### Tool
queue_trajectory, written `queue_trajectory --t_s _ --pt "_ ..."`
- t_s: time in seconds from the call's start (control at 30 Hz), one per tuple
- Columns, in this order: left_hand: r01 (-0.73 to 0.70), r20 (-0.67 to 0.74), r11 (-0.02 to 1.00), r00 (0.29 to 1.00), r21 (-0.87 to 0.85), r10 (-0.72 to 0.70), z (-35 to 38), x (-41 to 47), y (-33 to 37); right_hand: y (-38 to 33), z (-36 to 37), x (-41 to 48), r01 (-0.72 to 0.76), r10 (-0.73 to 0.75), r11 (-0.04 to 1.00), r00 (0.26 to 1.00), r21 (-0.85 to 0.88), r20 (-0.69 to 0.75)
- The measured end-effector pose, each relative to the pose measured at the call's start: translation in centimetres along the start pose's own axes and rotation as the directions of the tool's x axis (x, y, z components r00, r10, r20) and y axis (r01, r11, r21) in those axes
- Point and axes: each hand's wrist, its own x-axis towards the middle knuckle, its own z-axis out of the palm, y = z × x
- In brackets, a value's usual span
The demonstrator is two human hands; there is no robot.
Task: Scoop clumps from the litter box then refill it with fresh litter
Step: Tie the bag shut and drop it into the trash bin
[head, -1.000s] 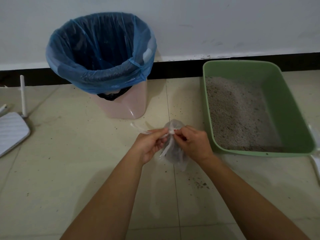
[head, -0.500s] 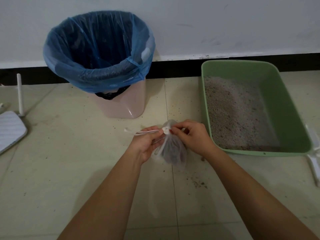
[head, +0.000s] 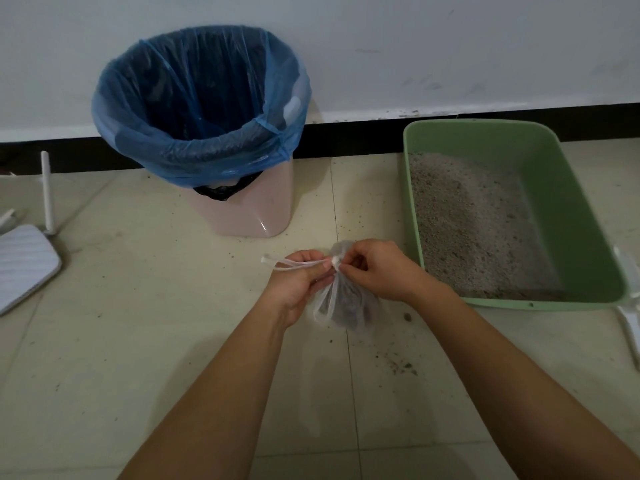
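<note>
Floor: pale tiles (head: 138, 341) run to a white wall (head: 415, 46) with a dark skirting strip.
Change, bag: one second ago the small clear bag (head: 349, 303) bunched up between the hands; its dark-filled body now hangs below them.
Change, straps: the bag straps (head: 291, 265) pointed up and left then; they now lie level, pointing left.
Change, hands: half a second ago both hands were at the knot (head: 335, 262), as they are now.
Left hand (head: 298, 285): grip curled round the straps just left of the knot.
Right hand (head: 377, 268): grip pinching the knot between thumb and forefinger.
Bag position: near centre, between bin and litter box; contact with the floor cannot be told.
Count, bins: one pink bin (head: 249, 216), far left of centre, with one blue liner (head: 194, 157) folded over its rim.
Count, litter boxes: one green litter box (head: 571, 202), right, holding grey litter (head: 467, 230) banked toward its left wall.
Count, bags: one.
Count, hands: two.
Count, other items: one flat white device (head: 24, 265) at the left edge; one white plastic piece (head: 627, 306) at the right edge, cut off.
Debris: loose grains (head: 398, 365) lie scattered on the floor near the bag.
</note>
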Motion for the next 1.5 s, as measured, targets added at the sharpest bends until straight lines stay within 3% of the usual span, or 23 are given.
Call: queue_trajectory --t_s 0.2,0.27,0.33,0.43,0.5,0.57,0.73,0.93,1.03,1.1,1.17,1.23,1.3,1.4,1.5 --pt "-0.062 -0.031 0.987 0.997 0.148 0.068 0.4 0.1 0.4 -0.9 -1.2 0.4 0.246 -0.266 0.898 0.964 -0.364 -0.006" --pt "-0.063 -0.080 0.981 0.994 0.186 0.079 0.0 0.4 0.3 -1.3 -1.8 0.4 0.241 -0.265 0.876 0.964 -0.419 -0.001" --pt "-0.043 -0.157 0.979 0.985 0.199 0.075 -1.2 0.7 -0.1 -0.8 -2.6 0.4 0.116 -0.154 0.939 0.983 -0.325 -0.096" --pt "-0.016 -0.192 0.990 0.980 0.140 0.043 -2.9 0.7 -0.8 0.7 -3.7 0.3 -0.015 0.007 0.999 0.971 -0.030 -0.237" --pt "-0.016 -0.174 0.993 0.984 0.119 0.036 -2.9 0.7 -1.1 1.1 -3.6 0.3 -0.029 0.042 0.997 0.981 0.070 -0.191" --pt "-0.024 -0.158 0.993 0.987 0.113 0.042 -2.2 0.6 -1.3 0.8 -2.7 0.4 0.007 -0.001 0.998 0.994 0.055 -0.112" --pt "-0.036 -0.130 0.989 0.990 0.144 0.055 -0.9 0.8 -1.5 -0.1 -0.2 0.5 0.070 -0.070 0.986 0.998 -0.154 0.005" --pt "-0.033 -0.124 0.989 0.991 0.146 0.051 -1.3 0.6 -1.8 -0.3 0.1 0.9 0.087 -0.072 0.958 0.995 -0.273 0.065" --pt "-0.026 -0.107 0.988 0.993 0.154 0.043 -1.1 0.8 -1.7 -0.1 0.7 0.8 0.182 -0.199 0.812 0.980 -0.554 0.031" --pt "-0.019 -0.108 0.986 0.993 0.165 0.037 -1.3 0.9 -1.8 0.1 0.1 0.3 0.232 -0.272 0.731 0.961 -0.641 0.037" --pt "-0.016 -0.125 0.988 0.992 0.157 0.036 -1.7 0.9 -1.9 0.6 -0.8 0.3 0.151 -0.210 0.811 0.977 -0.566 -0.041" --pt "-0.015 -0.123 0.992 0.992 0.129 0.031 -1.9 0.9 -2.1 1.2 -1.6 0.5 0.040 -0.082 0.945 0.990 -0.324 -0.117" --pt "-0.018 -0.113 0.992 0.993 0.121 0.032 -1.8 0.9 -2.0 1.7 -1.7 0.5 0.019 -0.028 0.987 0.998 -0.160 -0.055" --pt "-0.022 -0.100 0.991 0.994 0.129 0.035 -1.4 1.0 -1.9 1.5 -0.7 0.1 0.083 -0.065 0.988 0.988 -0.130 0.138" --pt "-0.017 -0.107 0.988 0.994 0.157 0.034 -1.4 0.9 -2.0 1.2 -0.3 0.1 0.123 -0.107 0.970 0.991 -0.209 0.086"
